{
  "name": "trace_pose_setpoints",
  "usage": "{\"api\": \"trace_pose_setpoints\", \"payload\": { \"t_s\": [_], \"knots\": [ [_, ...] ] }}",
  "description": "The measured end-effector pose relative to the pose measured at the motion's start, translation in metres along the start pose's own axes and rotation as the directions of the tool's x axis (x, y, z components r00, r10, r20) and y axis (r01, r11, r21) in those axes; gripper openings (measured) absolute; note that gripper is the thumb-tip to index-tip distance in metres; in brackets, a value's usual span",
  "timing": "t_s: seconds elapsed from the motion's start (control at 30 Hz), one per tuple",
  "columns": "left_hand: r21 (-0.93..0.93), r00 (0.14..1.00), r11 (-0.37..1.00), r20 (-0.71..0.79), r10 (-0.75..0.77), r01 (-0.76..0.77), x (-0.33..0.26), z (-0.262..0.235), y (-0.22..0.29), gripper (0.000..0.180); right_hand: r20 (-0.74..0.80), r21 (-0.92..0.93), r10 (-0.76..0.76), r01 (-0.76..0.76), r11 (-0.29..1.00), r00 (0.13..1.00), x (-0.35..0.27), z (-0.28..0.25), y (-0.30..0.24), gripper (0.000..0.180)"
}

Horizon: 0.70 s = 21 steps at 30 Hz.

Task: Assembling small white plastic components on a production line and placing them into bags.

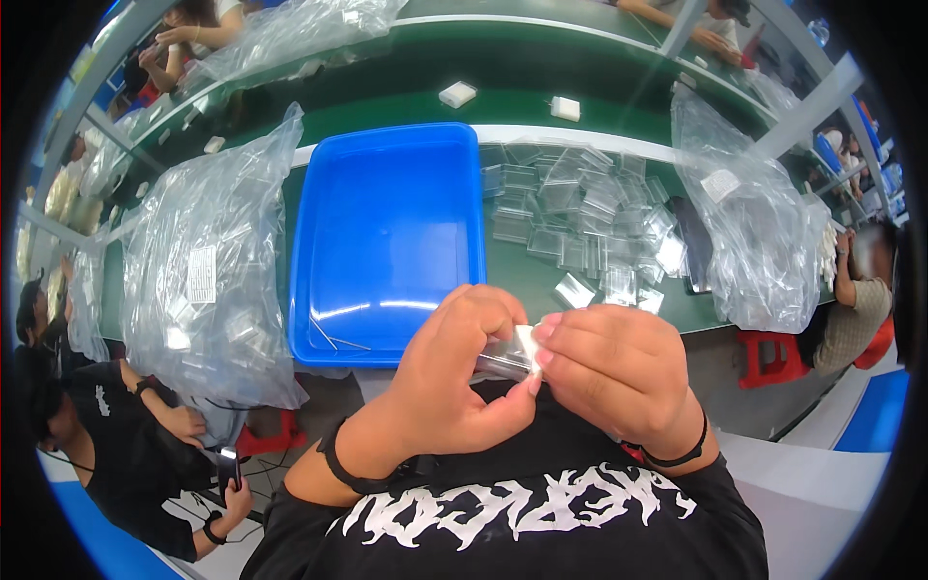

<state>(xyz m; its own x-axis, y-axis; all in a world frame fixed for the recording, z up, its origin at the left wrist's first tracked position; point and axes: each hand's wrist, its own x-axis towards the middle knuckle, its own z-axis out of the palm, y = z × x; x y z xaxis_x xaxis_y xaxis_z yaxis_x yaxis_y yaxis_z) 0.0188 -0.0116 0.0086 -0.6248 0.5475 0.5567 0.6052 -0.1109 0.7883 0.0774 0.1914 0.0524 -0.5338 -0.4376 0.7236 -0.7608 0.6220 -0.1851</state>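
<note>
My left hand (454, 372) and my right hand (609, 372) meet in front of my chest, close to the table's near edge. Between them they hold a small clear plastic pouch (503, 360) with a small white piece (528, 346) at its mouth. The left fingers curl around the pouch; the right fingertips pinch the white piece. Each wrist wears a black band. Just beyond the hands lies a blue plastic tray (387, 232), nearly bare, with a thin clear strip in its near corner.
Several small clear pouches (580, 217) are heaped right of the tray on the green table (522, 280). Large clear bags stand at left (208, 280) and right (749, 242). Two small white blocks (457, 94) lie on the conveyor. Other people sit at left, right and across.
</note>
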Motion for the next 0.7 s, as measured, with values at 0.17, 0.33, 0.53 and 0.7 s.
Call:
{"api": "trace_pose_setpoints", "payload": {
  "t_s": [0.17, 0.33, 0.53, 0.7],
  "knots": [
    [-0.029, 0.997, 0.997, -0.021, 0.07, -0.07, 0.007, -0.005, -0.005, 0.05, 0.027, -0.092, 0.033, -0.03, 0.995, 0.999, 0.008, 0.007, -0.003, 0.025],
    [-0.056, 0.999, 0.998, 0.042, 0.021, -0.019, 0.002, -0.012, -0.019, 0.056, 0.115, -0.115, 0.146, -0.133, 0.984, 0.983, 0.013, 0.01, -0.006, 0.027],
    [-0.138, 0.994, 0.99, 0.094, 0.049, -0.036, 0.003, -0.022, -0.026, 0.052, 0.117, 0.198, 0.353, -0.37, 0.908, 0.928, 0.011, 0.008, 0.002, 0.032],
    [-0.121, 0.989, 0.989, 0.109, 0.099, -0.086, 0.001, -0.021, -0.03, 0.045, 0.132, 0.14, 0.279, -0.296, 0.945, 0.951, 0.009, 0.011, 0.003, 0.031]
  ]
}}
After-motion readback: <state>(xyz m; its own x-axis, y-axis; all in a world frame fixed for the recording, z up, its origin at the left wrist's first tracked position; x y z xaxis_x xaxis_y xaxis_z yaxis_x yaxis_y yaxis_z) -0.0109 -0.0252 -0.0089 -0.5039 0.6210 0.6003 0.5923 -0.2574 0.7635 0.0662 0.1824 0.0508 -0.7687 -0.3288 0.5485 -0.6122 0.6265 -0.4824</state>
